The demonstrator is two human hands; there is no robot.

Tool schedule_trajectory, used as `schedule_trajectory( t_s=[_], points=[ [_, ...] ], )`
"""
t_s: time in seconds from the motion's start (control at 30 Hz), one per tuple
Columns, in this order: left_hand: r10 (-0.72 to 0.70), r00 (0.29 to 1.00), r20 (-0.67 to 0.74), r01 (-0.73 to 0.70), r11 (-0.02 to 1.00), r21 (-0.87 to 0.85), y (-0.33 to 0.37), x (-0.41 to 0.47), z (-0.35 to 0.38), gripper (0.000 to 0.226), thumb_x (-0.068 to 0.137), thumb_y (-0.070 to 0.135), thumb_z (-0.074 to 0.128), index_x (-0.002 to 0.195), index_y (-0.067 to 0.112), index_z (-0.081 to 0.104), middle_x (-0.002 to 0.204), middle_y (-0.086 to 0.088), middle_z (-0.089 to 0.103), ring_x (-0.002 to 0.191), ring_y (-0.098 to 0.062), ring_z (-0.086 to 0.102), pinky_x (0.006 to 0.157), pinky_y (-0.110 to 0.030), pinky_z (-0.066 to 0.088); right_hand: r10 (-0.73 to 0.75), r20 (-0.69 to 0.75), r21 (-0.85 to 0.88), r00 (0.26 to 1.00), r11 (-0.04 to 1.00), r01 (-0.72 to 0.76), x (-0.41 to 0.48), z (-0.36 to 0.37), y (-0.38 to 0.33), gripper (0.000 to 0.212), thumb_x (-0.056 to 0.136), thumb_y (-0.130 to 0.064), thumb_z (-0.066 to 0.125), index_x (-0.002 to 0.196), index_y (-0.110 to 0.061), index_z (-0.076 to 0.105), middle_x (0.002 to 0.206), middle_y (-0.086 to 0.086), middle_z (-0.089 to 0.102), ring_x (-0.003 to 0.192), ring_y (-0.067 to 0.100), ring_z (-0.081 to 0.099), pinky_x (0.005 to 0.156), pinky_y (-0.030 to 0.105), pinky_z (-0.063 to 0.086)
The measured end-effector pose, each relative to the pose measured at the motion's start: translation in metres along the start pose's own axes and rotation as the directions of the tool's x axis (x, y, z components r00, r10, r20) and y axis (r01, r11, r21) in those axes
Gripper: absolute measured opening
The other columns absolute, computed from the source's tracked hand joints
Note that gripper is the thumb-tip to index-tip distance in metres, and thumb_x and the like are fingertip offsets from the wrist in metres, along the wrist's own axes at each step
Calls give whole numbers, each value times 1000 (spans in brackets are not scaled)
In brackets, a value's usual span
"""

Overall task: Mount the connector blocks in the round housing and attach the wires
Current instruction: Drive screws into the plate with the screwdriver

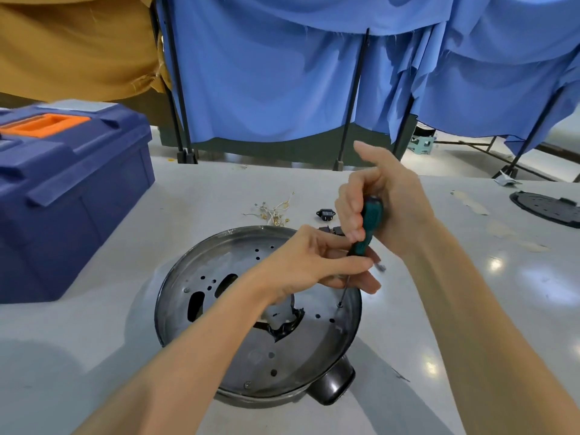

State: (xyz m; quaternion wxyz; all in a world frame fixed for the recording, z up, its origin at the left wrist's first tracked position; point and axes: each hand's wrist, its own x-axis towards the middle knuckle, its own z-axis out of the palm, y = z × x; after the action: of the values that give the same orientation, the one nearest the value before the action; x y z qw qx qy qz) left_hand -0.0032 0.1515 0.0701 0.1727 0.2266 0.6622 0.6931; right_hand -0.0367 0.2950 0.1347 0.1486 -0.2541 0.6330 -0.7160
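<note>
Left hand point(310, 265) pinching screwdriver point(361, 243), right hand point(392, 208) gripping its handle point(373, 215)

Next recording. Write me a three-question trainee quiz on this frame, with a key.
1. True or false: the right hand grips the green handle of the screwdriver.
2. Where does the screwdriver's tip sit? A) on a toolbox lid B) on a screw inside the round housing, near its right rim C) on a loose wire
3. Which hand's fingers hold the screwdriver's shaft?
Key: 1 true; 2 B; 3 the left hand.
</note>
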Motion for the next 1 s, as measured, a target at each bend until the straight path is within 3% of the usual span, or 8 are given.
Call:
schedule_trajectory(
  t_s=[0.13, 0.4, 0.5, 0.63, 0.7, 0.8, 0.9, 1.0],
  points=[
    [8, 1000, -9, -8, 1000, -20, 0, -2, -2, 16, 91, 12, 65, 104, 5, 72, 92, -15, 75, 93, -25, 72, 75, -19, 54, -7, 183, 39, 983, 999, 0, 8, 8, 5, 65, 97, -28, 49, 35, -10, 38, 29, 3, 29, 21, 16, 22, 31, 15, 20],
    [107, 984, -141, -104, 994, 32, -6, 2, 7, 18, 82, 1, 74, 96, -8, 69, 81, -14, 75, 78, -30, 74, 75, -32, 59, -180, -257, -49, 950, 984, 173, 1, 31, 13, 65, 102, -15, 39, 39, -8, 32, 30, 2, 24, 24, 14, 16, 37, 12, 18],
    [123, 983, -134, -116, 991, 61, -6, 2, 8, 4, 83, -3, 70, 86, 0, 71, 65, 0, 71, 66, -19, 73, 74, -30, 60, -288, -435, -156, 853, 957, 244, 1, 39, 20, 63, 102, -14, 37, 39, -9, 33, 30, 1, 28, 24, 15, 20, 37, 15, 20],
    [84, 993, -87, -76, 993, 87, -4, 1, 7, 37, 88, -8, 60, 67, 20, 73, 63, 3, 70, 61, -7, 69, 65, -15, 53, -450, -639, -384, 624, 889, 249, 3, 49, 34, 72, 103, -21, 34, 31, -20, 40, 30, -3, 37, 28, 13, 35, 39, 19, 30],
    [52, 998, -45, -49, 997, 59, -4, 1, 6, 23, 91, -1, 61, 80, 14, 74, 74, -2, 74, 71, -14, 72, 72, -19, 55, -381, -630, -300, 676, 923, 241, 2, 43, 32, 69, 100, -23, 40, 32, -18, 43, 32, -1, 38, 28, 16, 34, 38, 20, 29],
    [13, 1000, 24, -13, 1000, 9, -1, 3, 1, 14, 95, 14, 61, 103, 7, 69, 96, -19, 73, 93, -33, 71, 89, -32, 55, -75, -251, -70, 965, 996, 60, 3, 17, 10, 63, 96, -38, 51, 40, -10, 50, 38, 9, 43, 32, 23, 36, 39, 24, 34],
    [0, 998, 70, 1, 1000, -2, -4, 4, 1, 20, 95, 15, 60, 112, 6, 67, 98, -21, 73, 94, -35, 71, 90, -34, 55, 38, 68, -57, 997, 998, -34, 6, 3, -1, 65, 95, -38, 53, 39, -6, 42, 35, 10, 38, 27, 23, 34, 36, 23, 32],
    [16, 1000, 9, -17, 999, 29, -5, 5, 3, 19, 90, 11, 66, 107, 1, 68, 96, -20, 73, 92, -32, 71, 87, -35, 56, 11, 94, 57, 996, 998, -16, 9, 13, 9, 66, 99, -25, 50, 37, -9, 34, 30, 2, 25, 22, 16, 18, 32, 15, 17]
  ],
)
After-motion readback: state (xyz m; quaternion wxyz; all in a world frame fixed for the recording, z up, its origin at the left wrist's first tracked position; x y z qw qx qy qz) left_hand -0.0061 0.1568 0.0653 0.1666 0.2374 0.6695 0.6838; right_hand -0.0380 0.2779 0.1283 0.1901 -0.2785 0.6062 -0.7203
